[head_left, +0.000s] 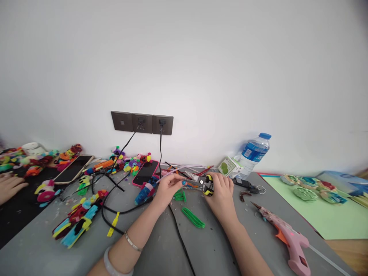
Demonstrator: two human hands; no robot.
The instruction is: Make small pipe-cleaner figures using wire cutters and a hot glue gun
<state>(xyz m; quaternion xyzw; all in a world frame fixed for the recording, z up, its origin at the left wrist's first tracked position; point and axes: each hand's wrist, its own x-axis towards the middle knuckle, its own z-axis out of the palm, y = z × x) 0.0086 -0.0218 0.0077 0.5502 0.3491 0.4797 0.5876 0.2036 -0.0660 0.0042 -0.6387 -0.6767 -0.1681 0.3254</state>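
Note:
My right hand (220,195) is wrapped round wire-cutting pliers (202,183) with yellow and black handles, their jaws pointing left. At the jaws, my left hand (169,188) pinches a thin pipe cleaner (191,184), orange with a bit of blue by the fingertips. Whether the jaws touch it I cannot tell. Below the hands, a folded bright green pipe cleaner (193,217) lies on the grey table (212,249). A smaller green bundle (179,196) is just right of my left hand. To the left of my left wrist lies a blue fuzzy figure (146,191).
A pink glue gun (290,237) lies at right, its nozzle towards the wall. A water bottle (254,155) and a small box (229,166) stand behind. Black cables (179,234) cross the table. Phones (74,168) and fuzzy figures (80,220) lie left, near another person's hand (11,188).

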